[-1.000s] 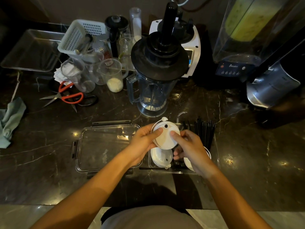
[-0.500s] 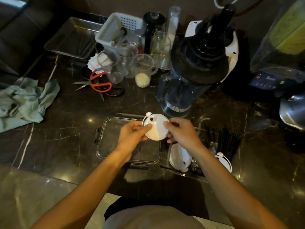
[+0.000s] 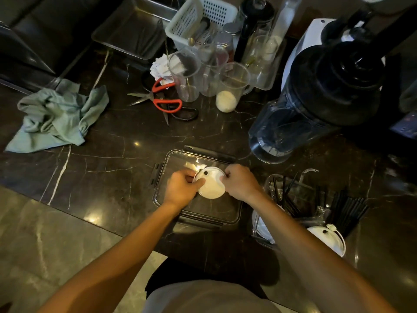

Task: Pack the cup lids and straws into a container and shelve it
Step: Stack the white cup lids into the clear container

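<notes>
Since a moment earlier, we had carried the white cup lid (image 3: 211, 185) leftward from over the container (image 3: 291, 195) to above the clear container lid (image 3: 198, 206) on the dark desk (image 3: 112, 154). Our left hand (image 3: 181, 188) and right hand (image 3: 241, 181) pinched its opposite edges with their fingers. Black straws (image 3: 347, 213) stood in the container.

head | worn by person | looks steeply down, forward | near, over countertop (image 3: 117, 141) edge
</notes>
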Demonstrator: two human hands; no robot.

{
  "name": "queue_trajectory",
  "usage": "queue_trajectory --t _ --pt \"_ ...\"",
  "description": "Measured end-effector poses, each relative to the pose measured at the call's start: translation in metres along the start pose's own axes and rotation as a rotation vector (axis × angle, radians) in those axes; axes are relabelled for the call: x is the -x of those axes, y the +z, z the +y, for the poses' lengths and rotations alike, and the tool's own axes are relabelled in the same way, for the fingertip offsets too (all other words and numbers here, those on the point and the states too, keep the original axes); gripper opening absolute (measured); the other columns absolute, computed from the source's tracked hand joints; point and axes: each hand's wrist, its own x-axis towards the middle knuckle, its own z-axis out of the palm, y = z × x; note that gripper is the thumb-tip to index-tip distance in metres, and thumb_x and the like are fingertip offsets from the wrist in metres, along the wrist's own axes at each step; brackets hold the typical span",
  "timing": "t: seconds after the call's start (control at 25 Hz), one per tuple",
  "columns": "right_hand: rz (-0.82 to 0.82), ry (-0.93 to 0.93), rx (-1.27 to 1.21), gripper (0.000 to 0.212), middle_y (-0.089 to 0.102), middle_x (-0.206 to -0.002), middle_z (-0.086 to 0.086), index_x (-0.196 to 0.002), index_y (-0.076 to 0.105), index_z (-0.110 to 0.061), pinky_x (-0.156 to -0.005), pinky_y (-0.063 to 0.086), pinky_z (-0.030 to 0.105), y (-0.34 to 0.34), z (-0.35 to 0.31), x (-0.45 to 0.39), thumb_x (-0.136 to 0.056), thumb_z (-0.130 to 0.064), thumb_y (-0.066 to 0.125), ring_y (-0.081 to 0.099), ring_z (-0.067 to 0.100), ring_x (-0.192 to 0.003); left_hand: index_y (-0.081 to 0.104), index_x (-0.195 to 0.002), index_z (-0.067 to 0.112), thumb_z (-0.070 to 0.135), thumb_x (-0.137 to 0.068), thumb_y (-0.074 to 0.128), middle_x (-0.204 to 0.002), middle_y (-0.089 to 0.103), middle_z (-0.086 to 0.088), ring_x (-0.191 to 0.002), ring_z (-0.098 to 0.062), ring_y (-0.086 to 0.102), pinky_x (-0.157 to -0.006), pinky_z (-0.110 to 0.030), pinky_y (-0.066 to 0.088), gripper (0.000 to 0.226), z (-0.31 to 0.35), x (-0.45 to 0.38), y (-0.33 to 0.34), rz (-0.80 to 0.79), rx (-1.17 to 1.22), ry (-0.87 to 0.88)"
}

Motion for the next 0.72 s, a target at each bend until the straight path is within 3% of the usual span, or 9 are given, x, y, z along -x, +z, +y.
queue_trajectory --t 0.12,0.24,0.36,0.52,0.6,0.72 --pt "-0.002 0.01 -0.002 0.011 0.071 -0.094 0.007 -0.1 0.07 -0.007 -0.063 0.06 0.034 0.002 0.0 0.001 -0.099 -0.017 0.064 0.073 0.025 -0.085 0.067 -0.119 0.012 0.031 -0.086 0.08 -0.106 0.075 -0.004 -0.101 -0.021 0.072 -0.089 -0.047 0.059 0.041 0.006 0.002 0.0 0.016 -0.168 0.063" --pt "0.055 -0.005 -0.024 0.01 0.072 -0.088 0.001 -0.105 0.069 -0.013 -0.065 0.061 0.037 -0.01 0.002 0.008 -0.099 -0.02 0.065 0.071 0.018 -0.075 0.061 -0.126 0.022 0.048 -0.084 0.078 -0.119 0.067 -0.001 -0.106 -0.021 0.068 -0.088 -0.049 0.058 0.053 0.015 0.004 0.001 0.062 -0.393 0.114" --pt "0.217 0.003 -0.169 0.011 0.064 -0.08 -0.014 -0.107 0.069 -0.02 -0.057 0.058 0.03 -0.034 0.016 0.027 -0.098 -0.025 0.068 0.065 0.005 -0.064 0.062 -0.124 0.025 0.047 -0.082 0.079 -0.116 0.065 0.001 -0.101 -0.019 0.068 -0.086 -0.044 0.058 0.05 0.035 0.006 0.011 0.078 -0.304 0.231" --pt "0.389 0.054 -0.339 0.003 0.069 -0.085 -0.013 -0.099 0.072 -0.026 -0.063 0.054 0.028 -0.07 0.055 0.067 -0.097 -0.025 0.07 0.063 0.001 -0.067 0.07 -0.111 0.025 0.034 -0.081 0.084 -0.087 0.069 0.008 -0.083 -0.006 0.07 -0.076 -0.025 0.056 0.034 0.078 0.018 0.047 -0.166 -0.149 0.411" --pt "0.4 0.094 -0.331 0.01 0.068 -0.075 -0.013 -0.087 0.07 -0.029 -0.064 0.05 0.029 -0.078 0.075 0.09 -0.096 -0.024 0.071 0.06 -0.001 -0.064 0.07 -0.11 0.026 0.031 -0.082 0.083 -0.088 0.069 0.009 -0.081 -0.002 0.069 -0.072 -0.019 0.055 0.032 0.093 0.031 0.068 -0.322 -0.198 0.516" --pt "0.375 0.159 -0.259 0.012 0.072 -0.079 -0.01 -0.085 0.07 -0.026 -0.073 0.055 0.037 -0.079 0.102 0.124 -0.095 -0.019 0.07 0.067 0.005 -0.076 0.069 -0.116 0.027 0.024 -0.085 0.078 -0.099 0.07 0.007 -0.089 -0.008 0.069 -0.082 -0.034 0.059 0.032 0.107 0.049 0.098 -0.479 -0.384 0.633"
